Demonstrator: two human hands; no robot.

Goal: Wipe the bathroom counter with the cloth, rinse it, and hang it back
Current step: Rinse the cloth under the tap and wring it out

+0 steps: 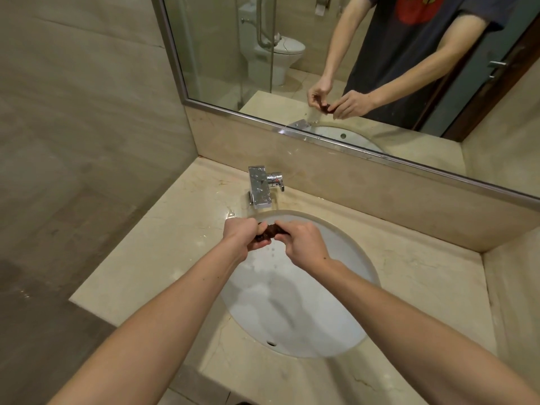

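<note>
**Wringing the cloth out over the sink**

I have the dark brown cloth twisted into a tight roll. My left hand is clenched round one end and my right hand grips the other. I hold it above the white sink, just in front of the chrome faucet, so the drops falling from it land in the bowl and not on the marble tabletop. I see no stream from the spout. I judge the rinse nearly done, with hanging the cloth back left to do.
</note>
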